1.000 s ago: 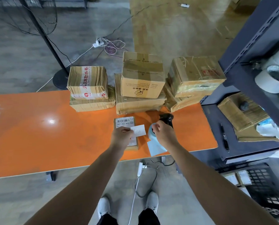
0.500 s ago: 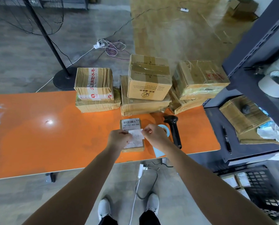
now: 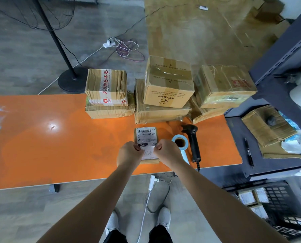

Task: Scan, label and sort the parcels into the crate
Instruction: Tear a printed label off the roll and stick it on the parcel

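A small flat cardboard parcel (image 3: pixel 146 135) with a barcode sticker lies on the orange table (image 3: pixel 58 141) near its front edge. A small white label (image 3: pixel 148 153) is held over the parcel's near end. My left hand (image 3: pixel 128 153) pinches the label's left edge and my right hand (image 3: pixel 165 152) pinches its right edge. A blue label roll (image 3: pixel 180 143) and a black barcode scanner (image 3: pixel 192 142) lie just right of the parcel. The black crate (image 3: pixel 279 209) stands on the floor at lower right with several parcels inside.
Several larger cardboard boxes (image 3: pixel 167 83) are stacked along the table's far edge. A dark shelf unit (image 3: pixel 275 81) stands at the right with a pen (image 3: pixel 249 153), cardboard and tape rolls. A fan stand (image 3: pixel 70 81) and cables sit on the floor behind.
My right hand left the label roll and scanner and came over to the label. Both hands now hold the label lower over the parcel's near end.
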A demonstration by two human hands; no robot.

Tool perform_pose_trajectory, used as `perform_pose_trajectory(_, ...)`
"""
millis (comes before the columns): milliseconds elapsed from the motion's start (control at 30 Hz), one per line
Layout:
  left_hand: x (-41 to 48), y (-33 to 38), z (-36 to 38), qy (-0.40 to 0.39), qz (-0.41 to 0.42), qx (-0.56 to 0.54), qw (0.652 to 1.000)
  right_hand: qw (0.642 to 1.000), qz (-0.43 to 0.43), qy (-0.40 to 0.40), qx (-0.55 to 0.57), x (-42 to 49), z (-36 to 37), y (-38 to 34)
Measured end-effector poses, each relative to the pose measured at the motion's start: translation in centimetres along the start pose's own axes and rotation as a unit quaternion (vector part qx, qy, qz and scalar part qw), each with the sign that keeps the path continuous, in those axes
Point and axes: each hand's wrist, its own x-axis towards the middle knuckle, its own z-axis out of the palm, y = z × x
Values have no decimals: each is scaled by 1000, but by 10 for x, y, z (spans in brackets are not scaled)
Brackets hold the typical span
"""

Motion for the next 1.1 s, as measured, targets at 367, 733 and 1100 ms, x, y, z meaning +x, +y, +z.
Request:
perform_pose_trajectory(367,6,-10,-2,-32,-50,42,997,1000,31,-1,-1,4,0,-4)
perform_pose_trajectory(733,18,-14,14,-34,-111,-45,992,992,93,-23,87,10,4,-5)
perform_pose_trajectory(1100,5,-26,13,-53,-46,-90,994,970,60,-107,210,2,0,16)
